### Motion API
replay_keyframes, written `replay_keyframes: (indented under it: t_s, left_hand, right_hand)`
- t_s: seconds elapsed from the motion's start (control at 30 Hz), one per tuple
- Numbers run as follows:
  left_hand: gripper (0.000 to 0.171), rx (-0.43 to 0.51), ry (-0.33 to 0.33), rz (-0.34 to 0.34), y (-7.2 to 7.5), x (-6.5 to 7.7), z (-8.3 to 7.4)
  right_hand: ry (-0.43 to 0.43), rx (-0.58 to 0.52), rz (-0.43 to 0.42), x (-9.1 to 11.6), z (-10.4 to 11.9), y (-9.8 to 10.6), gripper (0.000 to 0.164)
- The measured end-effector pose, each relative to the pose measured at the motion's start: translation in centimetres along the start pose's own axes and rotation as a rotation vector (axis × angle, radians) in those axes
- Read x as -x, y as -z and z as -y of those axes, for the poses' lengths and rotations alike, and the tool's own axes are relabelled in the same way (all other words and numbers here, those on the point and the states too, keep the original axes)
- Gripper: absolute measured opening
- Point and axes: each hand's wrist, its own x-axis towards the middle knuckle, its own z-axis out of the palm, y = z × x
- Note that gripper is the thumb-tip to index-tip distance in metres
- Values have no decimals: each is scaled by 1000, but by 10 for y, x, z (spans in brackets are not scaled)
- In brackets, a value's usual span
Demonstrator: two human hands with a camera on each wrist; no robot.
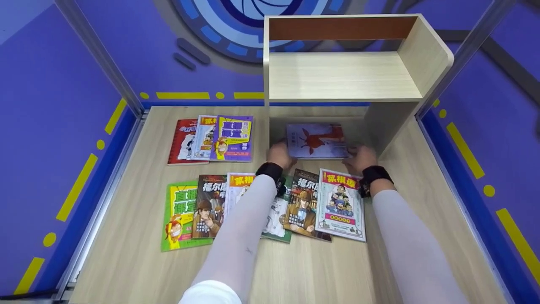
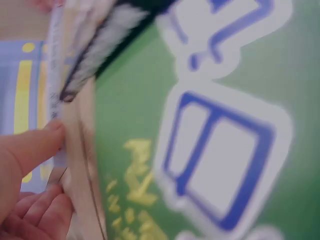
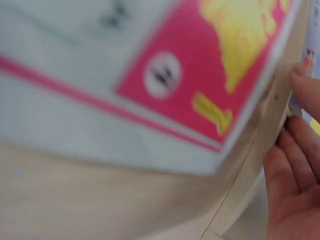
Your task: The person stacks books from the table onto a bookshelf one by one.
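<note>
A pale lilac picture book (image 1: 318, 141) with a red long-necked animal on its cover lies face up in the lower compartment of the wooden shelf (image 1: 344, 78). My left hand (image 1: 279, 155) pinches its left edge, the thumb close to the spine side in the left wrist view. At the opposite edge my right hand (image 1: 363, 158) grips the book too. In the right wrist view the right thumb (image 3: 306, 92) lies on it, with the fingers (image 3: 295, 155) curled below.
Just in front of the shelf lies a row of overlapping books, among them a white comic book (image 1: 341, 204), a detective book (image 1: 306, 204) and a green book (image 1: 183, 215). Left of the shelf rest a purple book (image 1: 232, 138) and a red book (image 1: 181, 143). Blue walls (image 1: 55, 105) surround the table.
</note>
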Motion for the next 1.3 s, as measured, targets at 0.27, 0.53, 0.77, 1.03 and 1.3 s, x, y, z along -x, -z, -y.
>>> replay_keyframes:
  t_s: [0.27, 0.53, 0.77, 1.03, 1.3]
  left_hand:
    - [62, 58, -60, 144, 14, 5, 5]
    - [73, 4, -129, 131, 35, 43, -3]
    - [86, -107, -123, 246, 55, 99, -30]
    - [88, -76, -105, 213, 39, 164, -42]
    - [90, -5, -116, 119, 40, 225, -59]
  right_hand:
    - [-44, -116, 169, 0, -6, 12, 67]
    - [38, 29, 44, 38, 26, 18, 66]
    - [8, 36, 57, 93, 57, 2, 85]
    - [-114, 19, 40, 158, 65, -15, 90]
    - [-162, -33, -20, 210, 64, -16, 91]
